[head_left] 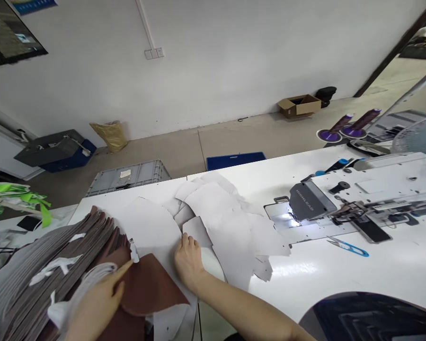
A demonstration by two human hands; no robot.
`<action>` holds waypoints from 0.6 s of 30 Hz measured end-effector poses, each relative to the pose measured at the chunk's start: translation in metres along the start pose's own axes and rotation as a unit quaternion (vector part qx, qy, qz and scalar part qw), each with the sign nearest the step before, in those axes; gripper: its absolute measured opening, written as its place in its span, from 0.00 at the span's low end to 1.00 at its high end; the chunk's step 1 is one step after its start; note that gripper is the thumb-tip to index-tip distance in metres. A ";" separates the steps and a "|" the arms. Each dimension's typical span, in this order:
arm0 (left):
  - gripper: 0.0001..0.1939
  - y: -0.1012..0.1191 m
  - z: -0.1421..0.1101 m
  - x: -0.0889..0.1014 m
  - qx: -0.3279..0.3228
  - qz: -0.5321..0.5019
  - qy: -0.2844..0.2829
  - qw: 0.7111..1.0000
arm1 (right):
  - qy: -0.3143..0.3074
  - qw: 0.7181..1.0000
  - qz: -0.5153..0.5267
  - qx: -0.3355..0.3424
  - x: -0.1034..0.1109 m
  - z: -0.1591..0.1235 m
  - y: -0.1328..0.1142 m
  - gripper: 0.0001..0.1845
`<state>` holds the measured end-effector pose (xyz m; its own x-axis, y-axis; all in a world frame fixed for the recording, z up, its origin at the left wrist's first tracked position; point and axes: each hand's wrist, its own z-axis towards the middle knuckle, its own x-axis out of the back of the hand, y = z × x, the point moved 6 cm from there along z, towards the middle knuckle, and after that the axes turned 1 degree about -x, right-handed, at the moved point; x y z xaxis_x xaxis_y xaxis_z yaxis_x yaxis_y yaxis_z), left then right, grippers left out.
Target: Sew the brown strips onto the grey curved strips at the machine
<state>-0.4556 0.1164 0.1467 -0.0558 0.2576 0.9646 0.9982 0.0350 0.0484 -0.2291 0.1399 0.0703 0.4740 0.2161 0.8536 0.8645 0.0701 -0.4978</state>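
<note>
My left hand (98, 303) reaches over a stack of brown and grey cut panels, its index finger stretched onto a brown panel (151, 286) beside a small white tag (134, 251). Its thumb stands apart; the other fingers are partly hidden and blurred. A rolled white strip (92, 274) lies against that hand. My right hand (189, 258) rests with curled fingers at the edge of a pale grey cut piece (197, 232). Right of it spreads a loose heap of pale cut pieces (234, 222). The folded stack of panels (53, 255) fans out at the left.
A sewing machine (312, 199) with its lamp lit stands at the right of the white table (315, 279). Blue-handled thread snips (348, 246) lie before it, thread cones (341, 125) behind. A grey crate (128, 179) stands beyond the far edge; a dark seat (369, 317) is at lower right.
</note>
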 end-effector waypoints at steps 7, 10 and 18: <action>0.28 0.053 0.016 -0.013 0.029 -0.003 -0.089 0.996 | -0.020 0.996 0.038 -0.084 -0.003 0.021 0.033 0.14; 0.28 0.055 0.015 -0.009 0.044 0.003 -0.095 0.995 | -0.052 0.992 0.065 -0.091 -0.004 0.031 0.045 0.06; 0.26 0.054 0.022 -0.014 0.097 -0.099 -0.053 0.989 | -0.032 0.979 0.078 0.184 0.016 -0.010 -0.040 0.17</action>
<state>-0.4015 0.1357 0.1299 -0.2615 0.3258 0.9086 0.9452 0.2770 0.1727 -0.2545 0.1309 0.1048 0.5737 0.3127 0.7570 0.6582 0.3742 -0.6533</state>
